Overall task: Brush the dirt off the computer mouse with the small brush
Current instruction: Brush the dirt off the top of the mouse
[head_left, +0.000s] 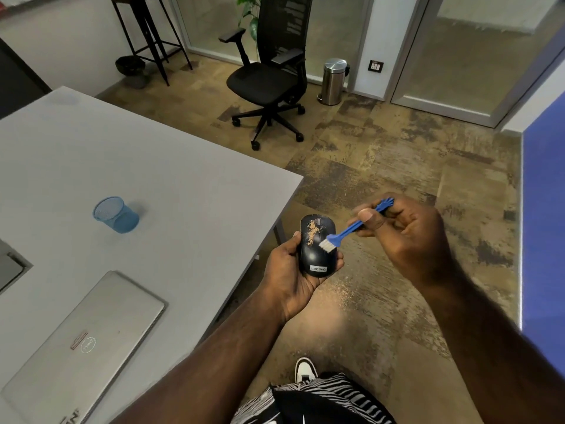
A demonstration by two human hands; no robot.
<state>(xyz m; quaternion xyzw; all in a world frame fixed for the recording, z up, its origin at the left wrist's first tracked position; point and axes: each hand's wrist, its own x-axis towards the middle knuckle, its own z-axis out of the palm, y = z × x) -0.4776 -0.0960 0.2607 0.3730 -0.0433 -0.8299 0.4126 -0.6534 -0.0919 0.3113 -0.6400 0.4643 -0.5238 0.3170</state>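
My left hand holds a black computer mouse from below, off the table's right edge and above the floor. A streak of tan dirt lies on the mouse's upper left part. My right hand pinches the handle of a small blue brush. Its white bristles rest on the right side of the mouse, just right of the dirt.
A grey table on the left carries a blue mesh cup and a closed silver laptop. Tan dust speckles the carpet below the mouse. A black office chair and a steel bin stand farther back.
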